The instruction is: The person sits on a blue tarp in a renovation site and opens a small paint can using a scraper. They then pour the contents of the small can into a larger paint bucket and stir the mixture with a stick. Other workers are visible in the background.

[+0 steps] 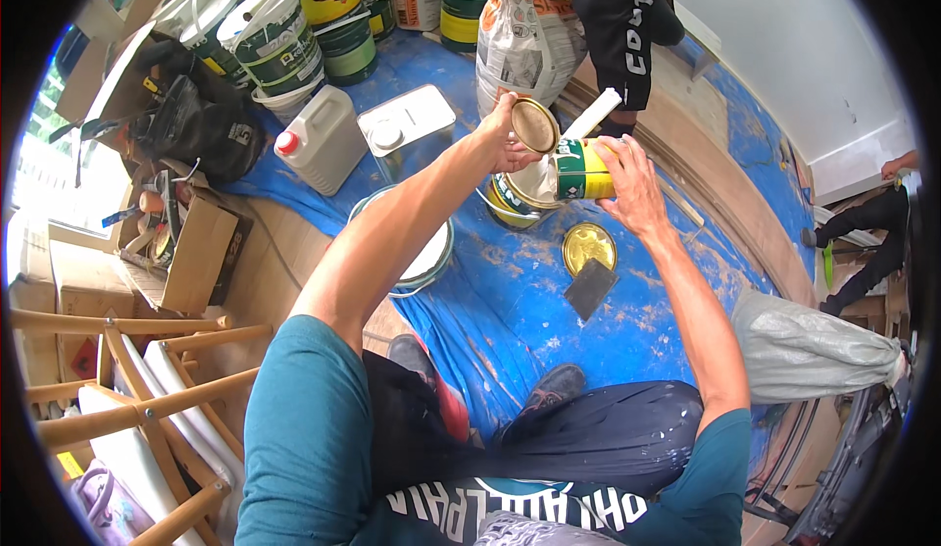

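Observation:
My left hand (504, 140) grips a round metal lid (535, 125) by its edge, its tan inner side showing. Closed around the base of a small green and yellow paint can (578, 168), my right hand (632, 178) tips it sideways with its mouth to the left. The can is above a larger open paint can (512, 215) holding a pale, whitish material. A white strip (594, 113) slants up behind the tilted can; its lower end is hidden. On the tarp nearer me lie a gold-coloured lid (589, 243) and a dark grey square piece (591, 289) overlapping it.
A blue tarp (480, 301) covers the floor. At left stand a white bucket (438, 252), a metal tin (417, 120) and a plastic jug (321, 144). Paint pails (277, 51) and a filled sack (529, 41) are behind. Another person's leg (616, 26) stands beyond the cans.

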### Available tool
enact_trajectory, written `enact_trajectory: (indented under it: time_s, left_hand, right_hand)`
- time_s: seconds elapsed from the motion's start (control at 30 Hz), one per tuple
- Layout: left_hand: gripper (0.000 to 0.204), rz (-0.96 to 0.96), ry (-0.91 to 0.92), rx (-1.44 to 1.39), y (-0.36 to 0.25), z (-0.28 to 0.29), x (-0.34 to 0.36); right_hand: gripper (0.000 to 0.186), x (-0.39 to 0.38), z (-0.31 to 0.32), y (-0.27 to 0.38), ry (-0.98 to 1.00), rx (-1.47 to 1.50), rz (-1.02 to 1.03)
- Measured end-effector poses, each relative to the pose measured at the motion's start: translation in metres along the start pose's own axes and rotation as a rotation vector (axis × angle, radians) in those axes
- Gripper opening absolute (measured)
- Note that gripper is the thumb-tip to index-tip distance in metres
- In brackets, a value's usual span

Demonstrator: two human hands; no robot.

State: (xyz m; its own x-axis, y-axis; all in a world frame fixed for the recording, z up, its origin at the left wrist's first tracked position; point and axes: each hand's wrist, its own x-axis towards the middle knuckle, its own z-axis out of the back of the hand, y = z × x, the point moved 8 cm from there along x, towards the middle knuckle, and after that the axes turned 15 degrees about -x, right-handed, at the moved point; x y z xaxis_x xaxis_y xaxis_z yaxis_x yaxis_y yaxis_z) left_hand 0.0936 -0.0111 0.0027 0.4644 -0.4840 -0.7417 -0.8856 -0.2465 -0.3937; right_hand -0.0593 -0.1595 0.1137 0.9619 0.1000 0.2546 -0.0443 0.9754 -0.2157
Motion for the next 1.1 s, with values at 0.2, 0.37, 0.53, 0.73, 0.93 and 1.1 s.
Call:
enact_trajectory:
  time_s: [0.2,0.37,0.53,0.73,0.93,1.1]
  left_hand:
    - [0.091,-0.102,0.092,-0.018,-0.023,-0.007,-0.003]
    - [0.089,-0.562,0.252,0.216,-0.065,-0.022,-0.028]
    - [0.083,-0.773,0.387,0.55,-0.079,-0.036,-0.056]
    - [0.079,-1.154,0.326,0.366,-0.098,-0.017,-0.085]
    - [0.079,-1.391,0.468,0.363,-0.109,-0.045,-0.148]
    - [0.088,-1.731,0.367,0.611,-0.116,-0.064,-0.192]
  right_hand:
    - [0.104,0.003,-0.001,0.007,0.0,-0.019,0.027]
    - [0.105,0.0,-0.003,0.003,0.011,-0.027,0.025]
    - [0.105,0.0,-0.002,0.002,0.016,-0.02,0.017]
    - [0.105,0.004,-0.002,0.006,0.01,0.002,0.018]
    - [0.104,0.001,-0.002,-0.001,0.011,-0.005,-0.005]
    - [0.102,0.003,-0.004,0.003,0.023,-0.01,-0.016]
